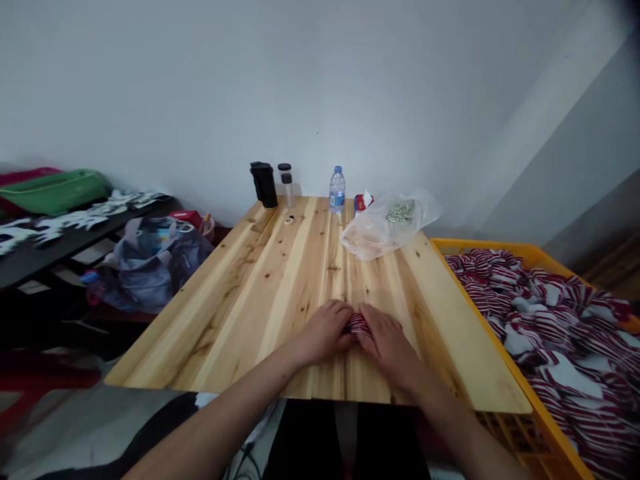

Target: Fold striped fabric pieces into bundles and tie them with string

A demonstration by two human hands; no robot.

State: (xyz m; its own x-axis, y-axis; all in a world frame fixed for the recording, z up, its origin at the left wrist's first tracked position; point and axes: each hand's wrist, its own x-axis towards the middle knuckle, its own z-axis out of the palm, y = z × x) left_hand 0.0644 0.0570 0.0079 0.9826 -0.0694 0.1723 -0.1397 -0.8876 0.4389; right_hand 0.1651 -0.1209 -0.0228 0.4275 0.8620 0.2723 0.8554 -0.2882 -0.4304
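A small bundle of maroon-and-white striped knit fabric, which looks like a sock (358,324), lies near the front of the wooden table (280,280). From its left side my left hand (327,328) grips it with curled fingers. My right hand (384,333) closes on it from the right. Both hands rest at table height, and their fingers cover most of the sock. Many similar striped socks (565,333) fill a yellow crate (505,248) to the right of the table.
At the back of the table stand a black tumbler (265,185), a clear bottle (287,190) and a water bottle (337,190). A plastic bag (373,230) holds pale rubber-band-like loops (401,211). Left of the table are a grey-blue bag (155,263) and a green basket (60,189).
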